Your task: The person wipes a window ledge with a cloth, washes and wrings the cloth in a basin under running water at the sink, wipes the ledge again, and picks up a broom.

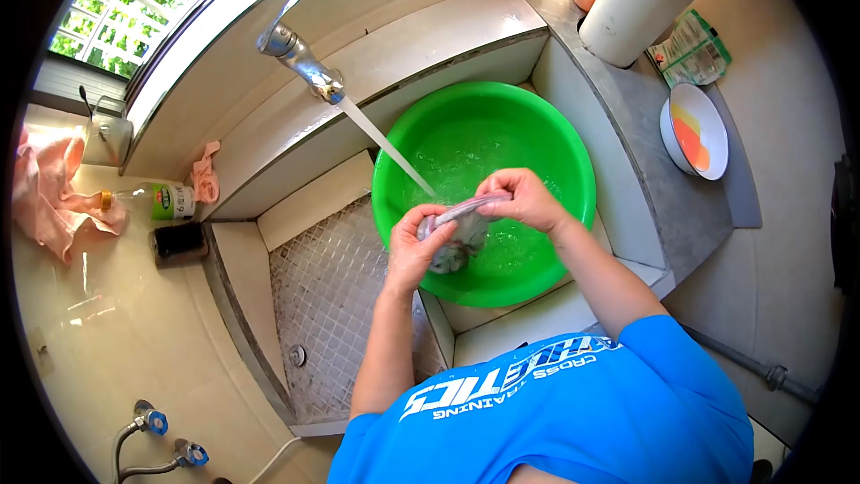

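Greyish bundle [470,231] over green basin [563,148]

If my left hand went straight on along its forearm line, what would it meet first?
Your left hand would probably meet the white stream of water from the shiny metal faucet, though one view leaves depth unclear.

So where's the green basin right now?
Head view, just right of centre: the green basin sits below and right of the faucet, catching its stream, the right hand over it.
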`<state>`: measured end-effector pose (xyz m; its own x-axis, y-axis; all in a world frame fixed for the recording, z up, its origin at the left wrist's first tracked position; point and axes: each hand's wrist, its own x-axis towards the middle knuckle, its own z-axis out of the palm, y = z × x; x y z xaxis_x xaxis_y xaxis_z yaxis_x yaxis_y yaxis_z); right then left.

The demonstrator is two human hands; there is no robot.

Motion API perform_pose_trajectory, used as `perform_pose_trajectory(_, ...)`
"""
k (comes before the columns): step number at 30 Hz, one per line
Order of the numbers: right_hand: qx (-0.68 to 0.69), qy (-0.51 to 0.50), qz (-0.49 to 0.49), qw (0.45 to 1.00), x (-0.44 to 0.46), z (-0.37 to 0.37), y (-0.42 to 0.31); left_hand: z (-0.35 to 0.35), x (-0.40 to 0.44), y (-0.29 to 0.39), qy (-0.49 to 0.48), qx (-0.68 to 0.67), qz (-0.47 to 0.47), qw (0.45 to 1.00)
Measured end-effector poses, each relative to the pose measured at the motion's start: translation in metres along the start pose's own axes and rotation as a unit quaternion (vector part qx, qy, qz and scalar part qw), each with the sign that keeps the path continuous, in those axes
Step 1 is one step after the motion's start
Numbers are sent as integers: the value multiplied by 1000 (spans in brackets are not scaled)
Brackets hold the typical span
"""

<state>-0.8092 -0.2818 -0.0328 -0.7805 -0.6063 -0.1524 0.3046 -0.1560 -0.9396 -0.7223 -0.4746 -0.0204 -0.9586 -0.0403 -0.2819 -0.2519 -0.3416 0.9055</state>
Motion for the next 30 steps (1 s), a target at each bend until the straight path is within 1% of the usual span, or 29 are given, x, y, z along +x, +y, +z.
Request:
perform_pose_trajectory(1, 0, -1, 0, 1000, -1, -1, -5, -10, 2, -9, 9, 67, 2, 998)
perform_pose_trajectory(2, -31, -5, 3, 1000, -3, -5, -11, -12, 3, -8, 17, 134, 2, 991)
perform_pose_trajectory(3, -60, -9, 6, 998, -4, -10, -14, -12, 3, -6, 16, 134, 1, 991)
perform_pose_trajectory(4, -119, -44, 26, 992, -4, -20, -11, -11, 1, -3, 10, 37, -28, 999)
perform_pose_trajectory(5, -118, -43, 28, 992, -5, -24, -16, -8, -1, 3, 6, -60, -58, 996)
perform_pose_trajectory(6, -171, -94, 69, 978, -5, -26, -25, -8, 1, 8, -15, -82, -91, 992)
perform_pose_trajectory(7, -221, -145, 110, 958, -3, -31, -30, -9, 7, 7, -14, -81, -94, 992)
perform_pose_trajectory(8, -374, -150, 79, 912, 3, -48, -19, -11, 16, 4, 15, -62, -105, 992)
perform_pose_trajectory(9, -472, -132, 147, 859, 12, -60, -11, -13, 26, -1, 43, -44, -114, 992)
perform_pose_trajectory(10, -510, -72, 142, 845, 18, -74, 4, -22, 41, -18, 54, 96, -40, 993)
perform_pose_trajectory(11, -545, -12, 136, 827, 23, -84, 24, -29, 55, -35, 53, 97, -40, 993)
perform_pose_trajectory(12, -544, -11, 136, 828, 27, -83, 45, -33, 69, -51, 91, 306, -18, 948)
perform_pose_trajectory(13, -550, 140, 165, 806, 30, -77, 67, -36, 77, -68, 127, 499, 6, 857)
perform_pose_trajectory(14, -543, 288, 192, 765, 31, -68, 83, -36, 83, -89, 83, 560, -36, 824)
perform_pose_trajectory(15, -553, 228, 203, 775, 35, -55, 92, -28, 90, -104, 38, 616, -73, 783)
perform_pose_trajectory(16, -542, 200, 149, 803, 36, -53, 130, -6, 84, -99, -1, 667, -114, 737)
perform_pose_trajectory(17, -456, 169, 131, 864, 32, -39, 142, 1, 77, -115, -15, 715, -48, 697)
perform_pose_trajectory(18, -504, 75, 187, 840, 30, -31, 124, -3, 74, -121, -12, 709, 4, 705)
perform_pose_trajectory(19, -545, -22, 240, 803, 25, -24, 106, -8, 70, -126, -7, 701, 54, 711)
perform_pose_trajectory(20, -542, -23, 242, 804, 25, -29, 108, -13, 70, -123, -8, 702, 51, 711)
perform_pose_trajectory(22, -548, 57, 250, 796, 35, -53, 108, -23, 74, -106, 43, 666, -46, 743)
perform_pose_trajectory(23, -550, 56, 246, 796, 37, -65, 107, -25, 72, -90, 47, 666, -44, 743)
perform_pose_trajectory(24, -409, 87, 195, 887, 37, -76, 106, -24, 66, -71, 51, 575, -47, 815)
perform_pose_trajectory(25, -254, 115, 140, 950, 34, -82, 108, -26, 60, -60, 54, 477, -51, 876)
perform_pose_trajectory(26, -254, 115, 141, 950, 31, -73, 91, -33, 58, -63, 33, 337, -44, 940)
perform_pose_trajectory(27, -203, 45, 85, 975, 28, -57, 55, -29, 55, -57, 34, 336, -43, 940)
perform_pose_trajectory(28, -149, -25, 27, 988, 27, -42, 28, -20, 51, -43, 5, 241, -56, 969)
perform_pose_trajectory(29, -151, -25, 24, 988, 26, -30, 18, -11, 47, -28, -26, 144, -69, 987)
perform_pose_trajectory(30, -165, -98, 47, 980, 24, -18, 9, -2, 42, -16, -32, 176, -50, 983)
